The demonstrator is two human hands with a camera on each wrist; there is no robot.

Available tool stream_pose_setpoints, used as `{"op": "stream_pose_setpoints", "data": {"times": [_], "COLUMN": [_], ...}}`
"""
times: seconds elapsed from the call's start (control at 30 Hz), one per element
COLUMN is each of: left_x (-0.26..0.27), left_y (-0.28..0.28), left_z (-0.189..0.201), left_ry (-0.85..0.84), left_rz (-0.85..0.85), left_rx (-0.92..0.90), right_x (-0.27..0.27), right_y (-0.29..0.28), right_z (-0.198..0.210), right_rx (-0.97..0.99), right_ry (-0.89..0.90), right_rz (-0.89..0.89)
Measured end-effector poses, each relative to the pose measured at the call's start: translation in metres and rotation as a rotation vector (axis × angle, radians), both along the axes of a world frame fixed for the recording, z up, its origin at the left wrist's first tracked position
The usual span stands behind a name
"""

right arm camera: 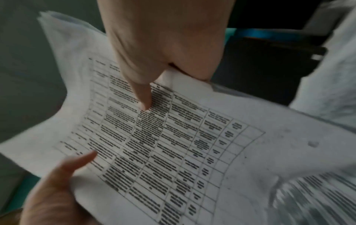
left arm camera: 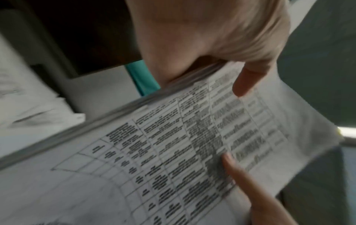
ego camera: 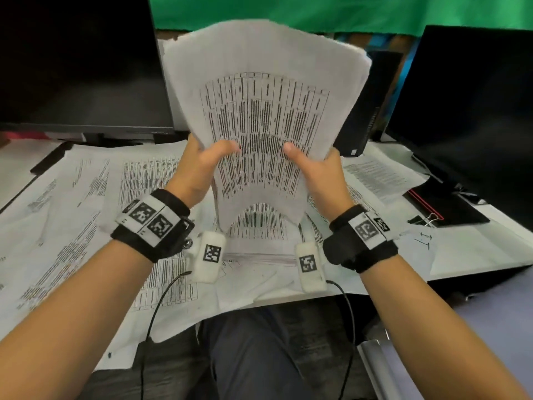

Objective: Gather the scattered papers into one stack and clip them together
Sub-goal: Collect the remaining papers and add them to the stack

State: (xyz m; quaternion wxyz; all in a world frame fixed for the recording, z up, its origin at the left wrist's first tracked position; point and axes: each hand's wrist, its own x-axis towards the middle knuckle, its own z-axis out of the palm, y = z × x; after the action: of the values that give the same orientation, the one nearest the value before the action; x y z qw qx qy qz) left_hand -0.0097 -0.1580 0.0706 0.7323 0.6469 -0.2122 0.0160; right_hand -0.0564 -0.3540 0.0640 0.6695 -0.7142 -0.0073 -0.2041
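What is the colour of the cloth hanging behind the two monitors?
Green. The cloth shows best in the head view, along the top edge.

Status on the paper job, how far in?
Partly gathered: a thick paper stack is held upright over the desk, left hand and right hand gripping its sides, thumbs on the front sheet. Still left: loose sheets cover the desk, and the binder clip lies unused at right. Nothing clipped yet.

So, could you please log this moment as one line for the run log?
left hand: grips paper stack | right hand: grips same stack | stack: upright above desk | loose papers: on desk | binder clip: unused, right
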Motion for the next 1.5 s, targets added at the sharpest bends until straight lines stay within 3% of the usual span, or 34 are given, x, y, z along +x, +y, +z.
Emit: {"op": "stream_pose_setpoints", "data": {"times": [0.03,0.13,0.17,0.27,0.33,0.43,0.53,0.6,0.7,0.83,1.0,1.13,1.2,1.37,1.5], "left_x": [0.004,0.016,0.02,0.021,0.024,0.033,0.038,0.036,0.042,0.055,0.041,0.007,-0.002,-0.009,-0.011], "left_y": [0.003,0.014,0.016,0.012,0.007,0.004,0.002,-0.003,0.0,0.012,0.021,0.018,0.012,0.006,0.014], "left_z": [-0.007,-0.048,-0.061,-0.073,-0.077,-0.094,-0.112,-0.114,-0.117,-0.119,-0.106,-0.066,-0.04,-0.002,-0.01], "left_ry": [0.065,0.283,0.322,0.349,0.29,0.271,0.357,0.431,0.481,0.468,0.347,0.086,-0.045,-0.073,-0.074], "left_rz": [-0.036,-0.092,-0.062,0.105,0.22,0.321,0.334,0.387,0.392,0.265,0.267,0.265,0.234,0.219,0.028], "left_rx": [0.064,0.615,0.693,0.442,0.404,0.641,1.03,1.152,1.079,0.913,0.657,0.285,0.183,0.036,0.16], "right_x": [0.001,0.002,0.002,0.005,0.007,0.016,0.033,0.043,0.039,0.034,0.026,0.017,0.014,0.001,-0.007], "right_y": [-0.002,-0.005,-0.004,-0.003,-0.004,-0.007,-0.009,-0.013,-0.005,-0.006,-0.008,-0.012,-0.009,-0.004,-0.004], "right_z": [-0.008,-0.044,-0.054,-0.063,-0.06,-0.067,-0.095,-0.112,-0.103,-0.096,-0.09,-0.056,-0.031,0.003,-0.004], "right_rx": [-0.023,-0.154,-0.135,-0.022,-0.059,-0.157,-0.393,-0.403,-0.208,0.019,0.12,0.118,0.122,0.023,-0.012], "right_ry": [0.07,0.37,0.394,0.304,0.271,0.378,0.62,0.734,0.754,0.755,0.552,0.283,0.164,0.028,0.016], "right_rz": [0.012,0.107,0.102,0.001,-0.051,-0.082,-0.101,-0.092,-0.096,0.043,0.093,0.123,0.128,0.12,0.083]}}
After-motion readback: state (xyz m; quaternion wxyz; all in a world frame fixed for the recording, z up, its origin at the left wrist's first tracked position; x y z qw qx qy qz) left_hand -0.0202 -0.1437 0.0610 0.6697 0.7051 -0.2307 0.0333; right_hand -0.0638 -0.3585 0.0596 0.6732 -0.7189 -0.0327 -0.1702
